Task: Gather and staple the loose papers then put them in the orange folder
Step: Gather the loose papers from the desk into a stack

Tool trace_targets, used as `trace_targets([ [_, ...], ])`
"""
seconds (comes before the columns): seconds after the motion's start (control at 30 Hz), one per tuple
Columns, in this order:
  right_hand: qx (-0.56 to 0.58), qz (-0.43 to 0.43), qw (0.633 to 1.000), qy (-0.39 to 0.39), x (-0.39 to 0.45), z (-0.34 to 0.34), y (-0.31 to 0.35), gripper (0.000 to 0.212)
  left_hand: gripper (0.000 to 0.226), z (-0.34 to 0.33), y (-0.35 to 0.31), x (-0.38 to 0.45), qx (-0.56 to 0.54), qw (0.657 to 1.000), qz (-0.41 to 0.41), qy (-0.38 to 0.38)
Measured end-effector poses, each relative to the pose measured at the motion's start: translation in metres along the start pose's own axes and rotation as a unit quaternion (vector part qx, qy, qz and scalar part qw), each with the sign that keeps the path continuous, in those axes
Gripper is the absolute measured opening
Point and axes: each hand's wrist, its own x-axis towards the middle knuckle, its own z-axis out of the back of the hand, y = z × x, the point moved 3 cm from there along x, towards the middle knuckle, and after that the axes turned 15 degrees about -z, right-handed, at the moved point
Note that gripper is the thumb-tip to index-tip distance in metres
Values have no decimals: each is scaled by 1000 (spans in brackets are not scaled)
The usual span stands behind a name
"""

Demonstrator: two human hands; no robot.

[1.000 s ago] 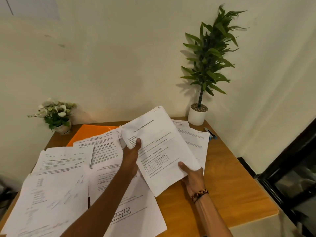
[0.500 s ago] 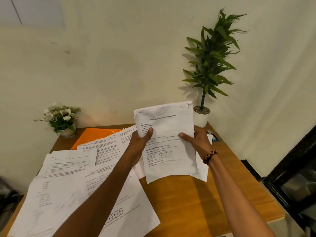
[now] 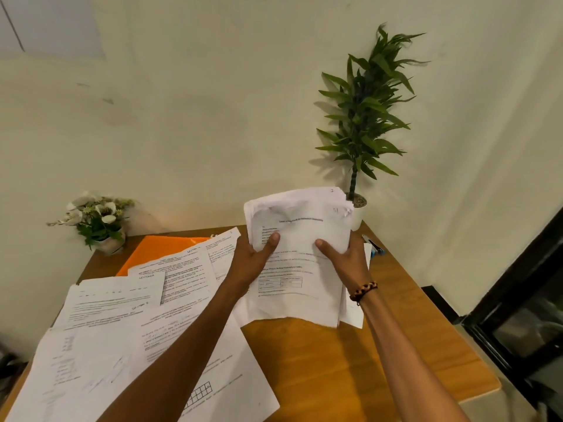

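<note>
A small stack of printed papers (image 3: 300, 236) is held upright above the wooden table (image 3: 350, 360), its bottom edge just over the tabletop. My left hand (image 3: 254, 260) grips the stack's left side with the thumb on the front sheet. My right hand (image 3: 347, 260) grips its right side, a braided bracelet on that wrist. Several loose sheets (image 3: 122, 330) lie spread over the table's left half. The orange folder (image 3: 161, 246) lies flat at the back left, partly covered by sheets. A blue and black object (image 3: 375, 247), possibly the stapler, lies at the right edge behind my right hand.
A small pot of white flowers (image 3: 97, 220) stands at the table's back left corner. A tall green plant in a white pot (image 3: 362, 126) stands at the back right against the wall. Bare wood shows at the front right. A dark frame (image 3: 524, 300) runs along the right.
The sheet I held tilted has been turned upright and joined with the sheets from the right side. My right hand moved from the bottom edge up to the stack's right side.
</note>
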Motion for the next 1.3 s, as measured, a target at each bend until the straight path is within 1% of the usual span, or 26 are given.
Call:
trace_targets([
  [0.13,34,-37,999,-5,-7,-8,-18,24,32,-5,14,-7,-1,1000,12,-2],
  [0.23,35,-26,999,-19,-11,-8,-14,24,42,-4,14,-7,-17,1000,19,-14],
  [0.4,54,-17,998,-17,-11,-6,-5,21,33,-2,5,-1,-20,999,23,23],
  [0.57,36,-14,999,-24,-15,6,-13,14,47,12,11,4,-8,999,16,30],
  [0.63,28,-15,999,-13,-16,10,-9,9,53,13,7,8,1,999,7,47],
  [0.7,32,-11,999,6,-16,10,-2,15,63,12,1,11,14,998,0,59],
  [0.73,35,-7,999,14,-15,10,2,21,64,11,-3,13,17,998,-1,57],
  [0.77,38,-3,999,21,-14,11,4,24,61,11,-6,13,16,999,1,50],
  [0.87,49,-14,998,43,-12,12,6,23,45,9,-19,16,3,999,-8,32],
  [0.93,38,-19,998,53,-11,12,6,26,43,9,-24,19,7,999,-17,30],
  [1.0,15,-15,998,56,-9,11,7,30,46,8,-24,23,18,999,-23,30],
  [1.07,-8,-4,999,54,-6,10,8,30,43,6,-22,25,23,999,-23,20],
  [1.17,-23,-1,999,35,-1,7,4,30,29,2,-24,21,15,999,-31,-25],
  [1.23,-20,2,999,27,0,5,4,36,26,-1,-28,20,12,997,-39,-58],
  [1.3,-8,2,1000,22,-1,2,4,32,26,-5,-34,18,7,996,-51,-80],
])
